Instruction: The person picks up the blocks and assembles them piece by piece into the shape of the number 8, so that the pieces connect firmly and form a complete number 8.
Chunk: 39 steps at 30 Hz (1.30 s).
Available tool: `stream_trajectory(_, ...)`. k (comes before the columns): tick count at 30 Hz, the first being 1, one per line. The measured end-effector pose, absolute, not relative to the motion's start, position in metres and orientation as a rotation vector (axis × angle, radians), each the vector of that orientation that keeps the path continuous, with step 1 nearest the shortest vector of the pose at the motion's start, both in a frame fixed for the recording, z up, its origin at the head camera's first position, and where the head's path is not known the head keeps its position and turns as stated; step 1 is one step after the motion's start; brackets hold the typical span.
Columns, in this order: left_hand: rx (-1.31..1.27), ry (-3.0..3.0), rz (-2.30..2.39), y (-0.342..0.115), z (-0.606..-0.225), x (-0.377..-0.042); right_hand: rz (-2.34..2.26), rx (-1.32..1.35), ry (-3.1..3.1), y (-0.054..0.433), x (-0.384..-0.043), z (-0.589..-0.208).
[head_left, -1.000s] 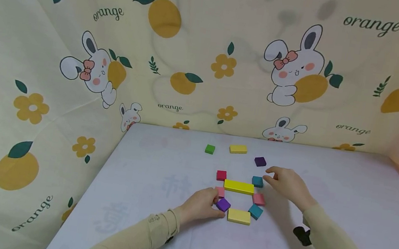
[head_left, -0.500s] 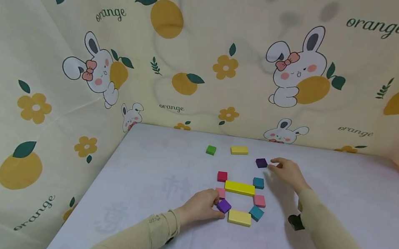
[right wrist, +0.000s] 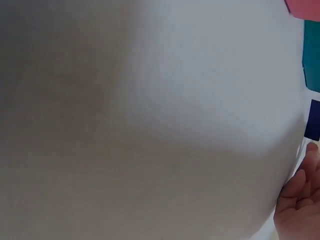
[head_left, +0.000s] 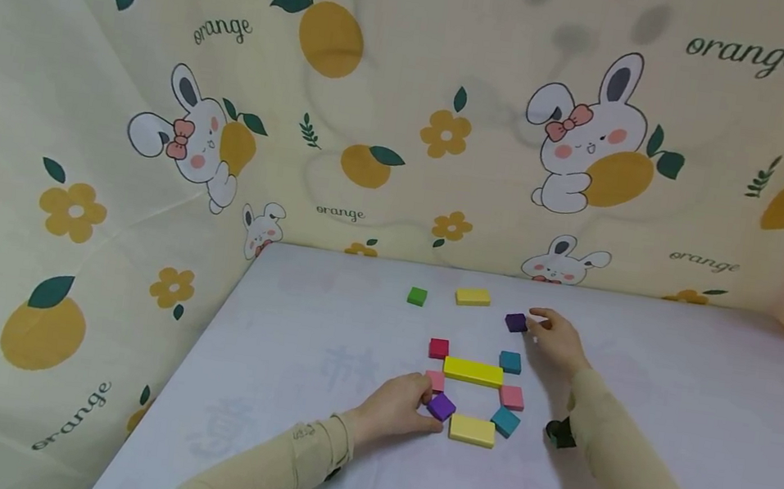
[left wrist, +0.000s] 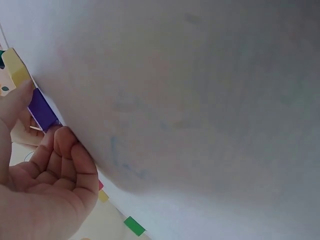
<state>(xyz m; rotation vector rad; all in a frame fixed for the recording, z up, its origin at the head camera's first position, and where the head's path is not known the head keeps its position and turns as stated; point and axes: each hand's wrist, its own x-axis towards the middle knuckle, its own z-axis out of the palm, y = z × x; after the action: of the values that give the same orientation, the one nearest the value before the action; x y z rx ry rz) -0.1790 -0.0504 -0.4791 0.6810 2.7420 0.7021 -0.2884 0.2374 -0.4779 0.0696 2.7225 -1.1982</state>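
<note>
In the head view my left hand (head_left: 401,404) pinches a purple block (head_left: 441,406) between thumb and fingers; the left wrist view shows this block (left wrist: 43,111) with the thumb at one end and a fingertip at the other. It sits at the lower left of an arrangement of blocks, beside a pale yellow block (head_left: 472,430) and below a pink block (head_left: 434,381) partly covered by the fingers. Farther back, my right hand (head_left: 558,339) reaches in with thumb and index finger apart, fingertips right at the edge of a dark purple block (head_left: 516,323).
A long yellow block (head_left: 473,372) lies between a red block (head_left: 438,349) and a teal block (head_left: 510,362). Below are another pink block (head_left: 511,397) and teal block (head_left: 506,421). At the back lie a green block (head_left: 417,297) and a pale yellow block (head_left: 472,297), before a printed cloth wall.
My right hand has moved away from the teal block, back to the dark purple block's right side. The left hand stays on the purple block. The head view has shifted slightly.
</note>
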Motion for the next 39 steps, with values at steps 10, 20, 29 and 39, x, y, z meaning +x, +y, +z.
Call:
stream_trajectory(10, 0.675, 2.735, 0.718, -0.0506, -0.4784, -0.1783, -1.094, 0.090, 2.737, 0.2323, -0.2942, -0.4807)
stream_trajectory(20, 0.678, 2.739, 0.697, -0.0500, -0.4789, -0.1784, -1.018, 0.078, 2.736, 0.2294, -0.2960, -0.4814)
stream_trajectory(29, 0.695, 2.755, 0.680, -0.0511, -0.4807, -0.1792, -1.079, 0.088, 2.642, 0.2278, -0.2941, -0.4828)
stream_trajectory(39, 0.689, 2.754, 0.657, -0.0512, -0.4808, -0.1801, -1.114, 0.012, 2.532, 0.2325, -0.2946, -0.4837)
